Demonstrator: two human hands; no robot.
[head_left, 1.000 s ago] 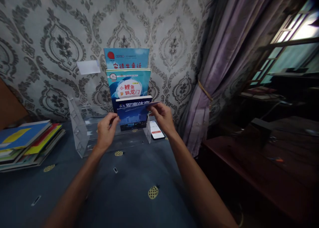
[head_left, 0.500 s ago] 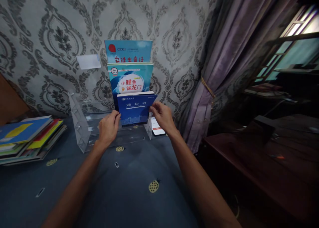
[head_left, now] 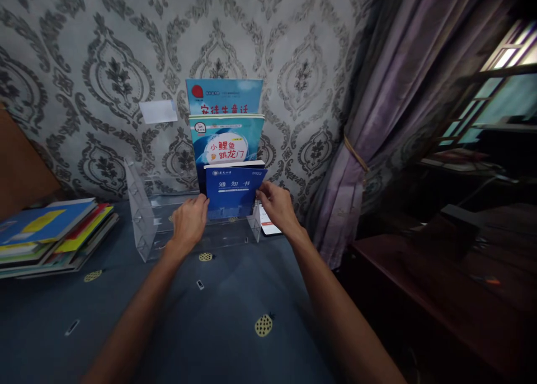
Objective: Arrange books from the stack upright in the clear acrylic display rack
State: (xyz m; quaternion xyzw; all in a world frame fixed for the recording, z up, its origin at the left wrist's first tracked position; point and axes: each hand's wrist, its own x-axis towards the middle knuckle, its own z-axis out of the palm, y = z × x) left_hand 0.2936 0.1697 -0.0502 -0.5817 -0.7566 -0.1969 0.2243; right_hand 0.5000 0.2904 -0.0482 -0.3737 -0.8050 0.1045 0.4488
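A dark blue booklet [head_left: 235,193] stands upright at the front of a clear tiered rack [head_left: 140,210]. My left hand [head_left: 191,219] pinches its left edge, and my right hand [head_left: 277,202] grips its right edge. Behind it stands a teal book [head_left: 226,137] with a white oval and red characters. Farther back rises a light blue book [head_left: 226,96] with a red mark at its upper left. A whitish edge shows just behind the top of the booklet. The rack's left part holds no books.
A pile of books [head_left: 54,233] lies at the left on the dark tablecloth [head_left: 201,333]. A phone [head_left: 267,223] with a lit screen is by the rack's right end. Patterned wall behind; purple curtain [head_left: 356,165] and a dark red surface at right.
The whole view has shifted, so the scene sits slightly lower and farther right. Both hands still hold the blue booklet, which stands a little straighter in the rack.
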